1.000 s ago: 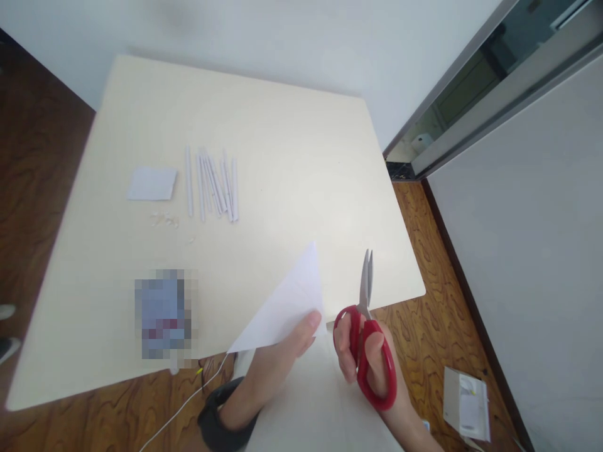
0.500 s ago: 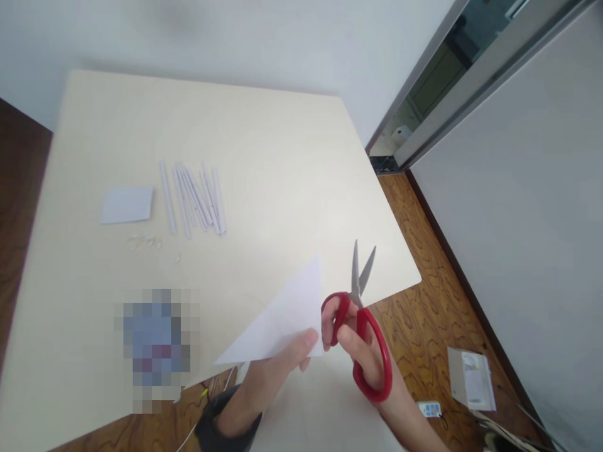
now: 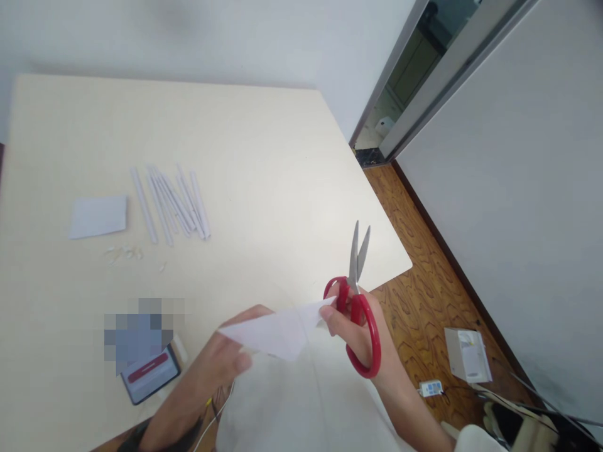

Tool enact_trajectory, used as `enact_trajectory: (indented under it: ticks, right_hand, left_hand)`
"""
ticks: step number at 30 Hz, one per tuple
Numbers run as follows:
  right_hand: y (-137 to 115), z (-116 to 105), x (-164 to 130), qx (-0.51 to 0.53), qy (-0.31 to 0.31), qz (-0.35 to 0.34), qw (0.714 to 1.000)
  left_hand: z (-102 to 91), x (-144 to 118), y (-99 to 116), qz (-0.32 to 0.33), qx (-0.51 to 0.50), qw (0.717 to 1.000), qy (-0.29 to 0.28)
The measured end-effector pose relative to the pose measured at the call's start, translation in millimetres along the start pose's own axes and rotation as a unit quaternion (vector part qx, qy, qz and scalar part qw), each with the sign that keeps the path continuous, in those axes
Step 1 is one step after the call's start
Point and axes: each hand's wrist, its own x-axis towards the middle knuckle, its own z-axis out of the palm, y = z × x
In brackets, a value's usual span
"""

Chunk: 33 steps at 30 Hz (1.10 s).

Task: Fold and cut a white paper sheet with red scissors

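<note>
A folded piece of white paper [image 3: 277, 333] hangs just off the table's front edge, its pointed left end lying over my left hand [image 3: 226, 355]. The fingers of that hand go behind the paper and are partly hidden; its thumb is at the lower edge. My right hand [image 3: 358, 329] holds red-handled scissors [image 3: 362, 307], fingers through the loops. The blades point away from me and stand slightly apart, with nothing between them. With its thumb the same hand pinches the paper's right tip against a finger.
White paper sticks [image 3: 174, 204] lie on the cream table [image 3: 264, 150], beside a white paper rectangle [image 3: 98, 215]. Small pale bits [image 3: 127, 252] are scattered nearby. A partly blurred-out phone [image 3: 153, 376] rests at the front left. A white box [image 3: 468, 355] and a power strip [image 3: 430, 388] are on the floor.
The paper has turned from upright to a flatter tilt. My left hand has moved left along it, and my right thumb has taken its right tip. The view has shifted right.
</note>
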Motion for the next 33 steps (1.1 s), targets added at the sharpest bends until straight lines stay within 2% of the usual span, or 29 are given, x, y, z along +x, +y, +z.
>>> enact_trajectory:
  ticks: [2, 4, 7, 10, 12, 14, 17, 19, 20, 25, 30, 33]
  right_hand:
    - [1, -1, -3, -0.01, 0.004, -0.002, 1.0]
    - [1, -1, -6, -0.017, 0.008, -0.007, 1.0]
    - [1, -1, -10, -0.04, 0.005, -0.017, 0.999]
    - [4, -1, -13, -0.088, 0.01, -0.034, 0.996]
    - [7, -1, -14, -0.112, 0.011, -0.045, 0.993]
    - [11, 1, -15, -0.121, 0.0, -0.045, 0.992]
    - [15, 4, -17, -0.126, -0.02, -0.043, 0.991]
    - [17, 6, -18, -0.126, -0.026, -0.047, 0.991]
    - [18, 6, -18, -0.125, -0.026, -0.049, 0.991]
    - [17, 9, -17, -0.146, -0.031, -0.055, 0.987]
    - [14, 13, -17, -0.165, -0.068, -0.059, 0.982]
    - [15, 18, -17, -0.159, -0.087, -0.062, 0.981]
  left_hand:
    - [-8.9, 7, 13, 0.012, 0.022, 1.0, -0.008]
    - [-11.4, 14, 26, 0.018, 0.093, 0.995, -0.003]
    - [-9.3, 22, 40, -0.016, 0.184, 0.982, 0.045]
    - [-8.2, 22, 49, 0.023, 0.154, 0.978, 0.137]
    - [-7.2, 18, 54, 0.062, 0.135, 0.977, 0.155]
    - [-2.9, 13, 59, 0.083, 0.169, 0.972, 0.138]
    - [9.0, 9, 65, 0.047, 0.28, 0.956, 0.068]
    - [15.7, 8, 66, 0.036, 0.314, 0.949, 0.015]
    - [17.2, 7, 66, 0.022, 0.323, 0.946, 0.008]
    - [8.5, 2, 66, 0.036, 0.371, 0.928, 0.023]
    - [7.6, -5, 76, -0.007, 0.394, 0.917, -0.069]
    - [15.6, -5, 78, -0.016, 0.361, 0.93, -0.071]
